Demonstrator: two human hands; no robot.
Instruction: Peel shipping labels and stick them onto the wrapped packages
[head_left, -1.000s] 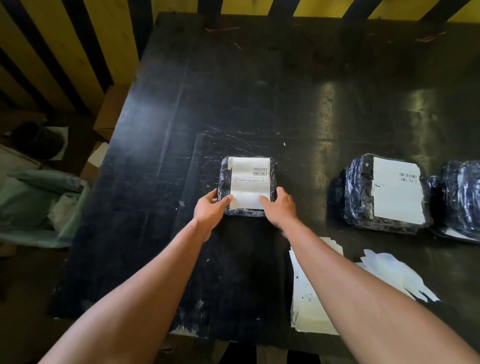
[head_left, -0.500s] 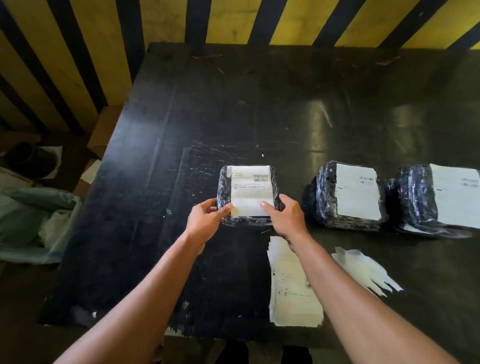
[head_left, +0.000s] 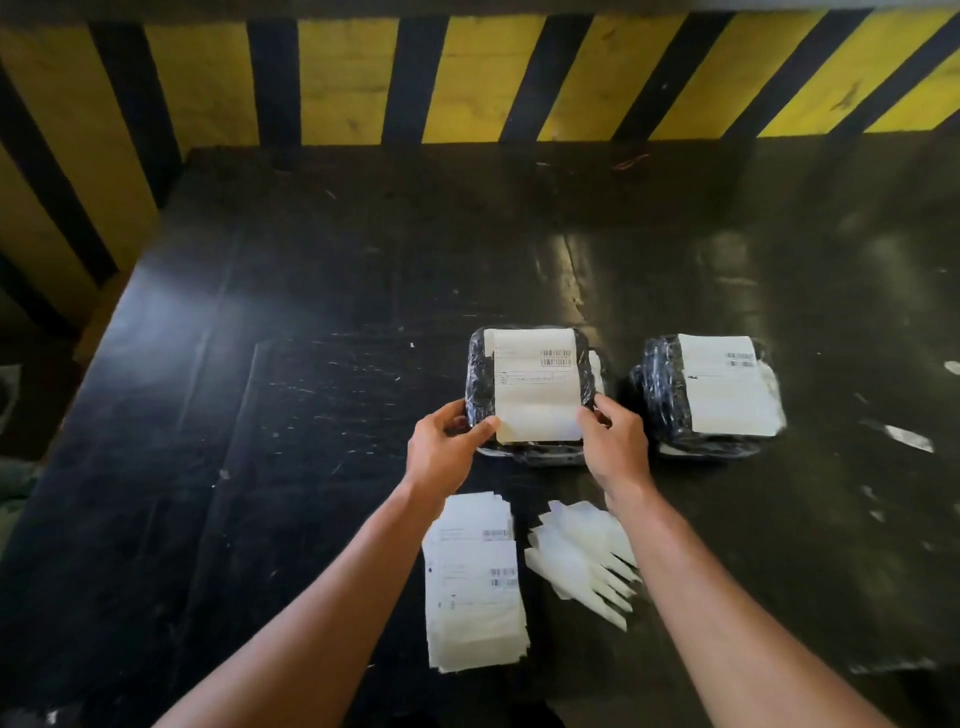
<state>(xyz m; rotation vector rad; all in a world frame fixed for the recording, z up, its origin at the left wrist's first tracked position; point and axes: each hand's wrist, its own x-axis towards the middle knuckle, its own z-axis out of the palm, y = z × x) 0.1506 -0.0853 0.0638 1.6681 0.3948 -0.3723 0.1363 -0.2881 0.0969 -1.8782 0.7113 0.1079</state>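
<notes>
A black plastic-wrapped package (head_left: 480, 374) with a white shipping label (head_left: 535, 395) stuck on top is held at its near corners. My left hand (head_left: 444, 449) grips the near left corner and my right hand (head_left: 615, 444) the near right corner. It seems to rest on another wrapped package, whose edge (head_left: 540, 457) shows below it. A second labelled package (head_left: 660, 395) lies just to the right. Near me lie a stack of unpeeled labels (head_left: 472, 587) and a pile of peeled backing papers (head_left: 582, 556).
The black scratched table (head_left: 311, 415) ends at a yellow and black striped wall (head_left: 467, 78) at the back. Its left edge drops to the floor. Small paper scraps (head_left: 906, 439) lie on the right side of the table.
Both hands have carried the labelled package to the right, up against or onto the neighbouring package. The view has swung right, so the label stack now lies between my arms.
</notes>
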